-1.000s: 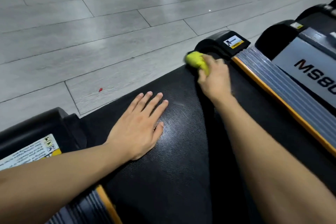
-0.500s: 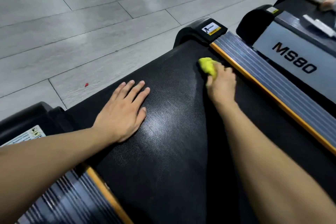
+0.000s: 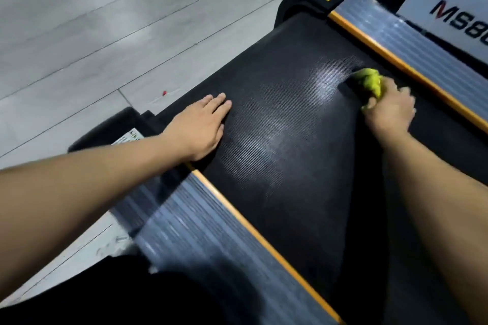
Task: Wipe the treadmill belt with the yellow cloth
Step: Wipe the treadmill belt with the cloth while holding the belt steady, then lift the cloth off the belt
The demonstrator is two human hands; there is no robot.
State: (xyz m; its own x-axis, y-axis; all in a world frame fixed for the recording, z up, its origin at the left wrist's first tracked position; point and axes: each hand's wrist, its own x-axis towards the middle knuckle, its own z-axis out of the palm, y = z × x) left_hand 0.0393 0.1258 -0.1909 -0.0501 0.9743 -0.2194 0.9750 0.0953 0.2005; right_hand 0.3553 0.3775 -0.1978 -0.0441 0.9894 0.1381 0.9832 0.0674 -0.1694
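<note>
Yellow cloth (image 3: 371,82) is sitting bunched under the right hand (image 3: 390,111), whose fingers are curling round it and pressing it onto the treadmill belt (image 3: 285,140), close to the orange-edged side rail (image 3: 412,71) on that side. The left hand (image 3: 200,126) is lying flat with straight fingers on the belt's opposite edge, holding nothing. I'd judge the wiping is underway: a sheen beside the cloth may be a wiped patch, or only glare, and much of the near belt looks yet to be covered. No containers are showing anywhere here.
</note>
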